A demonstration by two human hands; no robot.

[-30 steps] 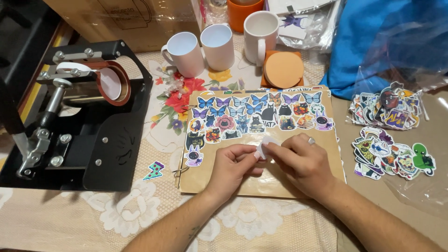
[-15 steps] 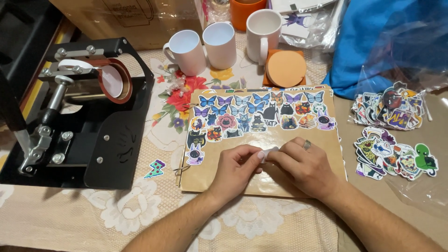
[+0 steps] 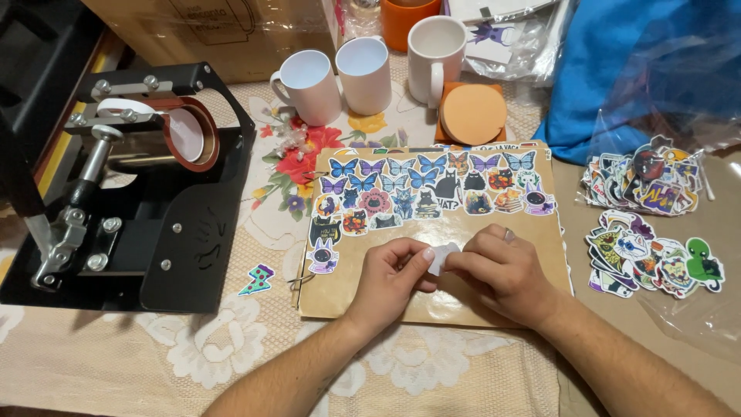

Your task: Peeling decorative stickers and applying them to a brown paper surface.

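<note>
My left hand (image 3: 390, 274) and my right hand (image 3: 502, 270) meet over the lower part of a brown card sheet (image 3: 502, 305). Between their fingertips they pinch a small white sticker (image 3: 442, 257), seen from its blank side. Rows of butterfly and cat stickers (image 3: 424, 189) cover the sheet's upper half. A small astronaut-like sticker (image 3: 323, 255) lies at the sheet's left edge, beside my left hand.
A black mug heat press (image 3: 139, 193) stands at the left. Three white mugs (image 3: 363, 73) and a stack of round orange coasters (image 3: 472, 114) sit behind the sheet. Loose sticker piles (image 3: 648, 224) lie on clear plastic at the right. One stray sticker (image 3: 257, 279) rests on the tablecloth.
Both hands have stayed over the sheet, working the small white sticker between their fingertips; it has shifted slightly. Nothing else moved.
</note>
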